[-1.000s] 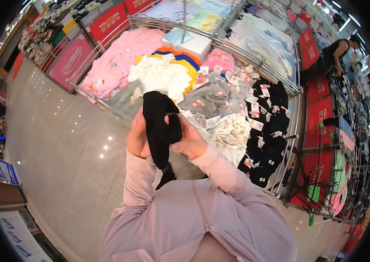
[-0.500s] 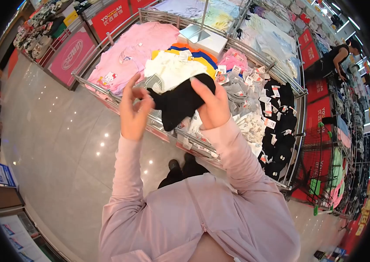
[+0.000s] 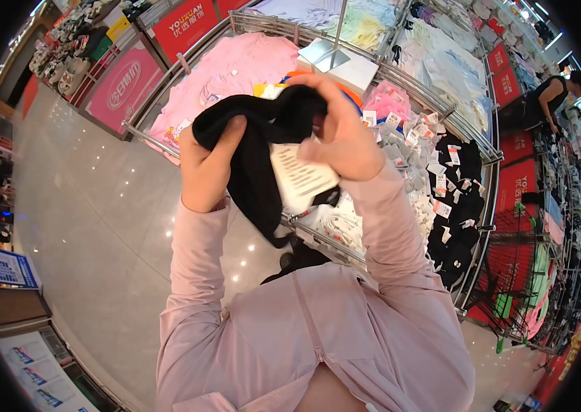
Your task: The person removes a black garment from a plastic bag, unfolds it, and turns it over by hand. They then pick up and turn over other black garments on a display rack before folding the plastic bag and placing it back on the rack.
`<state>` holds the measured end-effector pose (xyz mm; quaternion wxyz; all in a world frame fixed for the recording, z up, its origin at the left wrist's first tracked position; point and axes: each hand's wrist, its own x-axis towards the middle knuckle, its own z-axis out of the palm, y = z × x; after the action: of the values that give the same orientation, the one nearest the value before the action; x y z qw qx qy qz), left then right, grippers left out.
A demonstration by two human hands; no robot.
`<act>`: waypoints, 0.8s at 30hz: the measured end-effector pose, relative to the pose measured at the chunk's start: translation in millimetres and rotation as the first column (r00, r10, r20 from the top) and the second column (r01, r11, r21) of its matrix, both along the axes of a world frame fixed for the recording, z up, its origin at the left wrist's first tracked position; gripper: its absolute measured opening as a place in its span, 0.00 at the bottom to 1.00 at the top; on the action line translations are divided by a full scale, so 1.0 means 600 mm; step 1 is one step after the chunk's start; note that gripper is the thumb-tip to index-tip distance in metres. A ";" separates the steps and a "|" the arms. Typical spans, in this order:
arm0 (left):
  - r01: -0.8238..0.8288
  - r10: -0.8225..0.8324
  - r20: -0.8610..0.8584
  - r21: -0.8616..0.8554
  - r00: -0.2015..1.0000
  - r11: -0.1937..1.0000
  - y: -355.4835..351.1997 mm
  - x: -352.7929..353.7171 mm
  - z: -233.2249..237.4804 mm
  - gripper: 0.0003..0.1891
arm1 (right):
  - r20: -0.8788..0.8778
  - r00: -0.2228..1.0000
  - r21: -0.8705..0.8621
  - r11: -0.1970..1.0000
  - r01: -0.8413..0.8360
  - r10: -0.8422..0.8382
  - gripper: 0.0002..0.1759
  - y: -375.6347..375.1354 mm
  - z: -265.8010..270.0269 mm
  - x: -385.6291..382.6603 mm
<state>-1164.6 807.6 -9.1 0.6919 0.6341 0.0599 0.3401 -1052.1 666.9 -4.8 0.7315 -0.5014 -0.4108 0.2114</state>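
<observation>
A folded black garment (image 3: 252,168) hangs between my two hands above the front rail of a display bin. My left hand (image 3: 208,165) pinches its left edge, thumb on top. My right hand (image 3: 352,130) holds the upper right edge, fingers curled over the cloth; its thumb is smeared by motion. A white tag (image 3: 300,175) with printed lines, slightly blurred, shows just below my right hand. The garment's exact kind is hidden by its folds.
The metal-railed bin holds pink shirts (image 3: 249,58), grey clothing (image 3: 400,144) and black tagged items (image 3: 455,233). A shopping cart (image 3: 503,275) stands at the right. A person (image 3: 544,103) in black is beyond it. Tiled floor (image 3: 112,226) lies to the left.
My left hand has closed on the garment's left edge. The black cloth has been lifted nearer and spread wider, and the white tag has come into view.
</observation>
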 end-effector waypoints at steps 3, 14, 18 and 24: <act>0.038 -0.032 0.042 -0.134 0.999 0.990 0.011 0.034 0.019 0.08 | 0.028 0.999 0.040 0.999 -0.026 0.025 0.29 0.022 0.001 0.010; -0.065 0.059 0.028 0.364 0.998 0.929 0.118 0.112 0.018 0.13 | 0.477 0.843 -0.016 0.957 0.290 -0.248 0.12 0.026 -0.021 0.166; -0.090 0.033 0.145 0.408 0.989 0.908 0.144 0.125 0.019 0.18 | 0.281 0.934 -0.178 0.944 0.277 -0.221 0.10 0.025 0.030 0.129; 0.029 -0.162 0.193 0.553 0.968 0.832 0.201 0.193 0.005 0.25 | 0.346 0.875 -0.074 0.920 0.385 -0.338 0.10 0.102 0.038 0.103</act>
<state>-1048.5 928.5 -5.9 0.5006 0.7631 -0.1525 0.3792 -990.0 727.9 18.1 0.6427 -0.6476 -0.4092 0.0133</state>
